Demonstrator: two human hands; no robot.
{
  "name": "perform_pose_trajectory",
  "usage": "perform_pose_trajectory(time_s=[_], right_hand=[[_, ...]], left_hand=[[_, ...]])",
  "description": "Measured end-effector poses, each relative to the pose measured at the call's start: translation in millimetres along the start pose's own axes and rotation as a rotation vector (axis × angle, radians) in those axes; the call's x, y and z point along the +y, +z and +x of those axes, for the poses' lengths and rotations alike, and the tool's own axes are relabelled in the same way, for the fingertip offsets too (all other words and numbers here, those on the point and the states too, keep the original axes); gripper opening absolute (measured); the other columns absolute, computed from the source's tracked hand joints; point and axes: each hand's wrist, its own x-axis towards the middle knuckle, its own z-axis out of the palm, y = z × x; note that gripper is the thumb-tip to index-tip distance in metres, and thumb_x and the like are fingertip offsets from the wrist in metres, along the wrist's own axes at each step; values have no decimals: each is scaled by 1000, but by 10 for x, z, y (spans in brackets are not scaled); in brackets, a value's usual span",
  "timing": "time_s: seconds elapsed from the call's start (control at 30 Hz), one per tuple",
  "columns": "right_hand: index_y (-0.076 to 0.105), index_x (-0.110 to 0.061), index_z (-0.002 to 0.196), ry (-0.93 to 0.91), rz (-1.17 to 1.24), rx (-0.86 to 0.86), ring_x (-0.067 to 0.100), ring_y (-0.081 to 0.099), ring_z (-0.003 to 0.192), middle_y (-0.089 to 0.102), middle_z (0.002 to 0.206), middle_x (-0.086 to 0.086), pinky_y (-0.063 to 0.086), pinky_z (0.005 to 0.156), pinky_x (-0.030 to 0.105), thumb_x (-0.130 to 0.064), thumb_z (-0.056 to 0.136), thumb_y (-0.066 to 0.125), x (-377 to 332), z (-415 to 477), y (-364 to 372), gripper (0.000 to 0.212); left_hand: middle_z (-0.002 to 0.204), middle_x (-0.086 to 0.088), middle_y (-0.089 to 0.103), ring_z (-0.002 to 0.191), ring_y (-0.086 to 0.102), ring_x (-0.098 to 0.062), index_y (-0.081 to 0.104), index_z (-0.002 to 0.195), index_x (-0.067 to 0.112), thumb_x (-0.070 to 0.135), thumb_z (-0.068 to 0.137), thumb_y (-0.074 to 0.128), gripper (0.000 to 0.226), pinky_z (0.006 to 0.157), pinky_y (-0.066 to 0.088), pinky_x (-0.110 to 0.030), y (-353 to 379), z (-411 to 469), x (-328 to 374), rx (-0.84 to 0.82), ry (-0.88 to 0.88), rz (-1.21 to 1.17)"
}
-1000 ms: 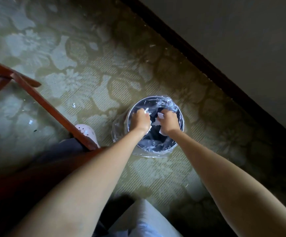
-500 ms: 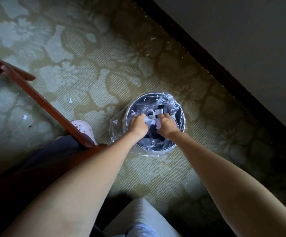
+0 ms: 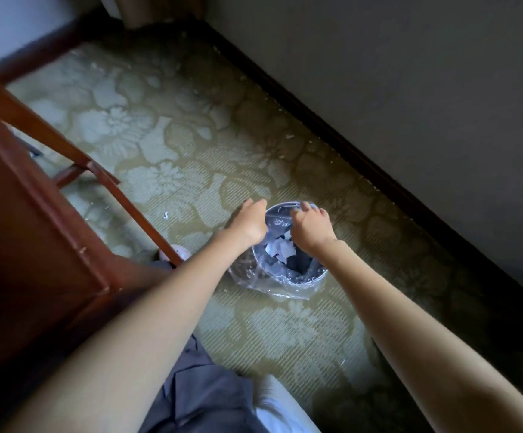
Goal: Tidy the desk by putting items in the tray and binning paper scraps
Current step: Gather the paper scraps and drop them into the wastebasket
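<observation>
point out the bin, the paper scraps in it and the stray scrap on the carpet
bin (image 3: 318, 274) head view, near rim
paper scraps (image 3: 280, 248) head view, middle of the white pile
stray scrap (image 3: 165, 215) head view, its centre

The person's forearms (image 3: 166, 307) are bare, no sleeves showing; grey trousers (image 3: 204, 392); a pale pink perforated clog (image 3: 177, 252).

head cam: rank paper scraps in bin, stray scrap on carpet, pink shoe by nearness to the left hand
1. Paper scraps in bin: just right of the left hand.
2. Pink shoe: lower left, by the chair leg.
3. Stray scrap on carpet: farther left.
</observation>
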Motion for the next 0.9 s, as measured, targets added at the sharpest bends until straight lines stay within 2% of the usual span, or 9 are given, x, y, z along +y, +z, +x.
perform_pose_trajectory(time_s=[0.1,0.23,0.4,0.5,0.6,0.73,0.83,0.9], right_hand=[[50,-3,120,-55,-15,216,34,48,120,48,128,17,33,104,40,-10,89,44,-265,-264,-592,33],[54,-2,116,-150,21,476,38,55,105,53,118,19,40,90,40,-8,89,43,-681,-744,-1317,30],[55,-4,116,-310,45,699,38,55,101,53,117,15,43,84,40,-10,92,42,-1381,-1420,-1887,28],[55,-4,115,-421,72,776,36,55,102,52,118,14,45,83,41,-12,93,40,-1861,-1749,-1968,27],[56,-3,111,-558,115,779,38,56,102,53,116,15,48,82,44,-13,94,41,-2387,-1987,-1863,25],[55,-5,111,-744,130,693,37,55,103,54,116,14,49,82,43,-10,93,41,-3082,-2219,-1558,23],[49,-6,122,-856,107,583,34,50,115,49,128,14,46,93,42,-15,95,43,-3526,-2318,-1377,30],[37,-7,136,-862,106,454,35,38,130,35,145,17,38,106,42,-22,97,43,-3800,-2338,-1301,42]], left_hand=[[147,-14,33,132,37,-34,38,139,13,-2,93,32,49,108,34,-44,-447,-393,16,164,55,51],[130,-15,47,118,49,-36,49,126,9,4,95,34,35,96,41,-43,-1067,-1074,32,458,114,104],[127,-13,51,116,51,-32,47,130,13,10,99,35,34,85,42,-38,-1589,-2028,-173,760,115,105],[127,-13,52,117,51,-33,47,132,14,12,98,34,36,90,42,-41,-1695,-2563,-536,887,58,63],[133,-12,50,124,48,-32,46,134,15,14,99,33,37,99,40,-41,-1652,-2990,-1033,977,-65,18],[147,-11,38,136,35,-29,34,144,14,10,99,30,45,110,32,-42,-1500,-3350,-1695,1020,-273,-88],[151,-14,31,139,27,-31,26,147,11,6,97,31,50,113,26,-41,-1442,-3519,-2115,1044,-411,-121],[153,-15,27,142,20,-31,21,148,11,6,97,31,52,114,23,-41,-1439,-3607,-2366,1073,-462,-145]])
